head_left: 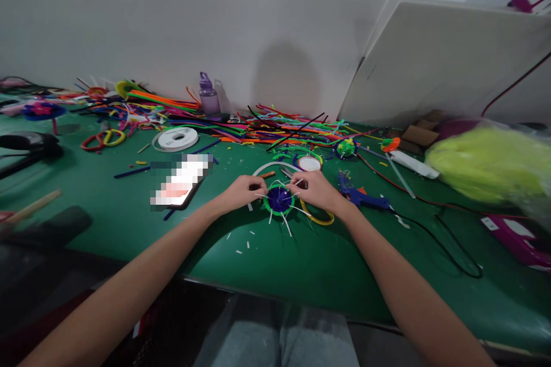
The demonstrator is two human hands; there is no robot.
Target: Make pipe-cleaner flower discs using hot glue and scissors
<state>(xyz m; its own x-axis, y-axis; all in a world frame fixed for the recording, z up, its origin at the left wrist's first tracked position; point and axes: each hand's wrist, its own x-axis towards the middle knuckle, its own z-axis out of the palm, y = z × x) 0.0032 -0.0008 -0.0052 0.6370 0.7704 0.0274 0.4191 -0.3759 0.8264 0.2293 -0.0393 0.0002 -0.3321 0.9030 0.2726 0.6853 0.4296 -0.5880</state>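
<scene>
Work area: dark green, glossy tabletop (301, 266). Piece under work: small round form with a bright green fuzzy rim and a dark blue fuzzy centre (280, 199), near the front edge of the table, between the two hands. Thin white flat strips (286, 226) stick out from it in several directions, some toward the table's near edge.

Left hand (241, 192): at the piece's left side, fingers curled, thumb and fingertips drawn close together right at the green rim. A strip end points at the fingertips; cannot tell whether strip, rim or neither is pinched.

Right hand (317, 188): at the upper right of the piece, thumb and forefinger closed in a pinch on the end of a white strip, other fingers folded in. Palm lies to the right of the rim.

About the hands: scissors with a yellow looped handle (321, 222), partly under the right hand, just beside the piece. A curved white flat band (267, 167) arcs behind the piece, from near the left hand toward the right. Small white cut scraps (248, 245) lie loose to the front left. Blue glue gun with black cord (365, 198) rests to the right of the right hand. Farther left: a phone-like slab with a pixelated face (183, 182) and a white ribbon spool (178, 139). Behind: a heap of multicoloured fuzzy stems (293, 126).
</scene>
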